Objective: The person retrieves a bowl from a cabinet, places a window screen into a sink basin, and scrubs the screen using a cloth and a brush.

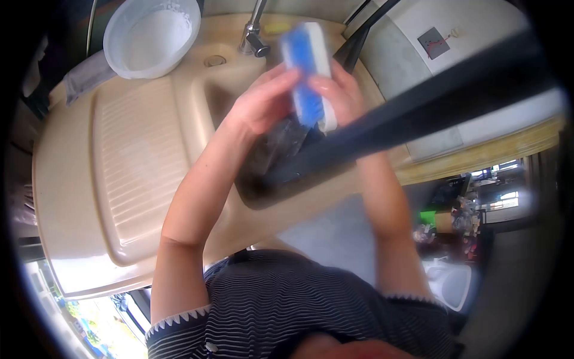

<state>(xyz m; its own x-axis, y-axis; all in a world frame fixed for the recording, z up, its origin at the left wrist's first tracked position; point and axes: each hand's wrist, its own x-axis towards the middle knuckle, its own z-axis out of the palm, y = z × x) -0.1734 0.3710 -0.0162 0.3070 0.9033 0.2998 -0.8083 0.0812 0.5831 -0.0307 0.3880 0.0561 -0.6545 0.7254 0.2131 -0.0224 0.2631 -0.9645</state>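
Above the sink basin (224,99), both hands are closed around a blue-and-white scrub brush (306,57), blurred by motion. It is held lengthwise, with its blue bristle side to the left and its white back to the right. My left hand (266,99) grips the blue side, thumb across it. On the white side is my right hand (339,93), its thumb reaching over the front. A long dark bar (418,110) slants from the sink to the upper right, passing in front of my right wrist. Something dark and shiny, possibly plastic, lies in the sink below my hands.
The chrome faucet (254,42) stands behind the sink, near a yellow item (277,28). At the back left, a translucent white tub (128,66) holds white contents beside a grey cloth (89,76). A ribbed drainboard (140,161) spans the left. A white bin (451,284) stands lower right.
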